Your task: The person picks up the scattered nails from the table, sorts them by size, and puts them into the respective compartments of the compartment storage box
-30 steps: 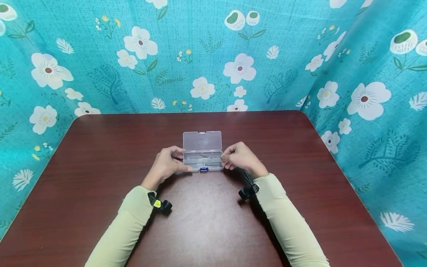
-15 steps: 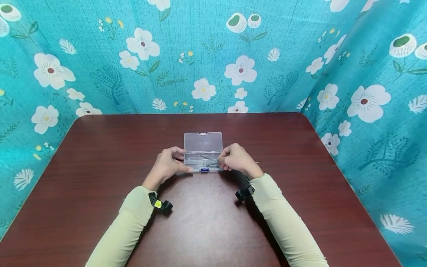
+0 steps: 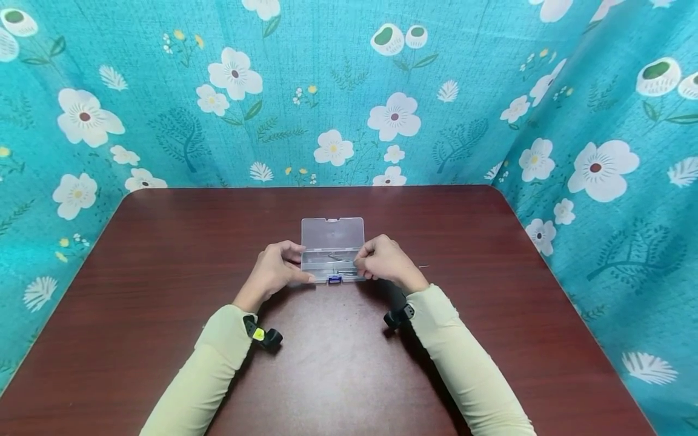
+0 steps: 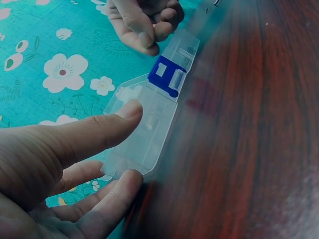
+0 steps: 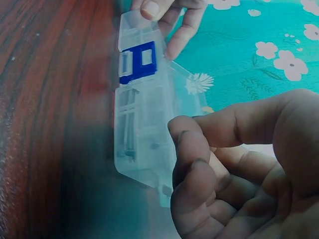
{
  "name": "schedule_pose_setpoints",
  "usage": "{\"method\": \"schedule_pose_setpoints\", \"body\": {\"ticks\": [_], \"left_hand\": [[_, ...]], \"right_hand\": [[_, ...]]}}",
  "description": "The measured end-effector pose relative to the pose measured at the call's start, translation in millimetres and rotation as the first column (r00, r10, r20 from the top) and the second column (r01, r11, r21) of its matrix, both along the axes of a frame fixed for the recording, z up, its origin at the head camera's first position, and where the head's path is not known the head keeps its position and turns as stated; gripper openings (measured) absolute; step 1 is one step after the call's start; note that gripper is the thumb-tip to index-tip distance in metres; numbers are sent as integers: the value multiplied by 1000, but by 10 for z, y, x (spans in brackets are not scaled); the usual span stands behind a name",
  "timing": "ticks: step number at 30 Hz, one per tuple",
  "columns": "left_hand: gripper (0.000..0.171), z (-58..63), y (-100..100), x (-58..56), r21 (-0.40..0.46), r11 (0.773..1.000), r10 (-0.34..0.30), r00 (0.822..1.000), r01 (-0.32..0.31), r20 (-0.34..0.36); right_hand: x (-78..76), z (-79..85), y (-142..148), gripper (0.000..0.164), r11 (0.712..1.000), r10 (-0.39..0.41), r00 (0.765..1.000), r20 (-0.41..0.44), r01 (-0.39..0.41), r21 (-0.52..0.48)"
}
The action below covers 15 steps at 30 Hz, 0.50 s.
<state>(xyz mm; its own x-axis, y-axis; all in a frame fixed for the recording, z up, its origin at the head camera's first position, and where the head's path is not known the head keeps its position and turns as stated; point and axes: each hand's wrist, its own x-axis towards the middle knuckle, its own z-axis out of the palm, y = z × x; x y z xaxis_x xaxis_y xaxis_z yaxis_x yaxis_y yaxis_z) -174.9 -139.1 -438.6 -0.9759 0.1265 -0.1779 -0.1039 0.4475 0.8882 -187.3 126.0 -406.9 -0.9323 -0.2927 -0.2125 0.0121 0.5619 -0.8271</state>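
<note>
A small clear plastic box [image 3: 313,266] stands in the middle of the table, its lid [image 3: 332,234] raised at the back and a blue latch [image 4: 167,74] on its front. My left hand [image 3: 275,266] grips the left end, thumb on the front. At the right end, my right hand [image 3: 384,260] reaches over the rim with thumb and fingers brought together. Inside lie thin metal pieces [image 3: 340,259], one running toward the right fingertips; more thin pieces [image 5: 130,124] show through the front wall. I cannot tell whether the right fingers pinch anything.
A thin metal piece [image 3: 423,266] lies on the dark red wooden table [image 3: 338,351], just right of the right hand. A blue flowered curtain [image 3: 327,91] hangs behind the table and on its sides. Each wrist wears a small black camera [image 3: 400,315].
My right hand has moved slightly left, further over the box's right end, uncovering the thin metal piece on the table behind it. The left hand and the box have stayed put.
</note>
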Motion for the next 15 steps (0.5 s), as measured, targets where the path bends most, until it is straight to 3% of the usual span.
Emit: {"method": "schedule_pose_setpoints", "body": {"ticks": [15], "left_hand": [[69, 9, 7, 17, -29, 999, -18, 1000, 18, -20]], "right_hand": [[85, 34, 305, 14, 999, -32, 999, 16, 32, 29]]}}
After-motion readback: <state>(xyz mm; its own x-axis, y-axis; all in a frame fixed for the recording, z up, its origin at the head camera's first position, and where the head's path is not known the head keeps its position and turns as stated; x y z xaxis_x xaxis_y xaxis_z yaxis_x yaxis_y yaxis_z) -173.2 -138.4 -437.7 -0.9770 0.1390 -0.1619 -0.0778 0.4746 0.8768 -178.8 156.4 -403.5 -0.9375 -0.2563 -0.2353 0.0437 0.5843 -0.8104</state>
